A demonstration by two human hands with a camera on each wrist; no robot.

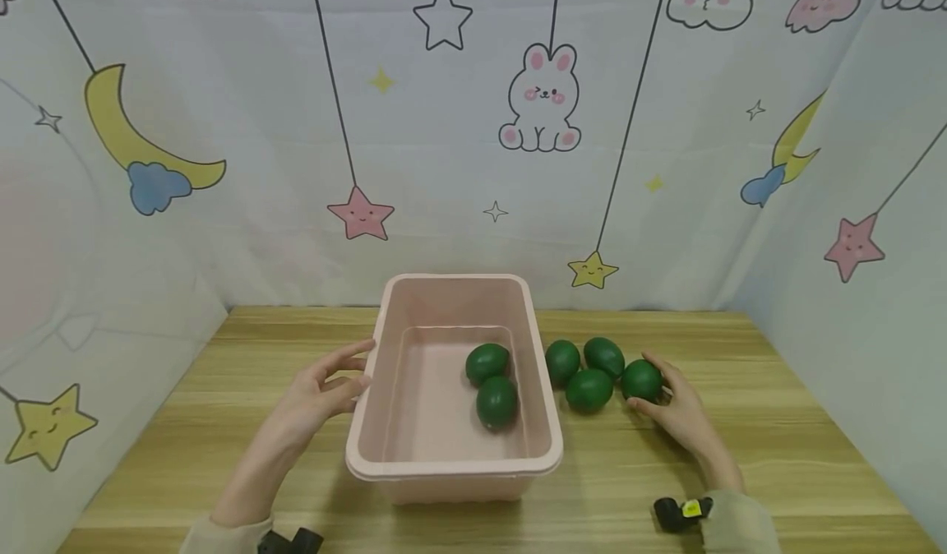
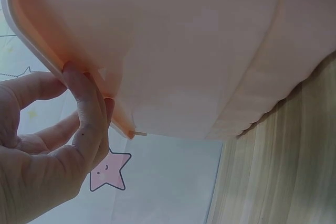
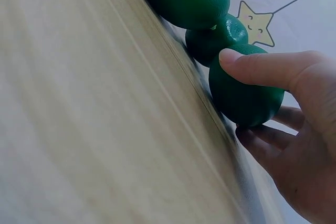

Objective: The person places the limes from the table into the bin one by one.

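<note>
A pale pink plastic bin [image 1: 422, 406] stands in the middle of the wooden table, with two green limes [image 1: 497, 402] inside along its right side. At its left rim, my left hand [image 1: 325, 385] holds on with bent fingers; the left wrist view shows fingertips [image 2: 79, 74] tucked under the lip. To the right of the bin, my right hand [image 1: 684, 410] grips a lime [image 1: 641, 380] between thumb and fingers. That lime [image 3: 244, 90] sits low, close over the tabletop, in the right wrist view.
Three more limes [image 1: 589, 390] are clustered on the table between the bin's right wall and my right hand. A white cloth backdrop [image 1: 444, 126] with cartoon stars, moons and a rabbit hangs behind and beside the table [image 1: 296, 488].
</note>
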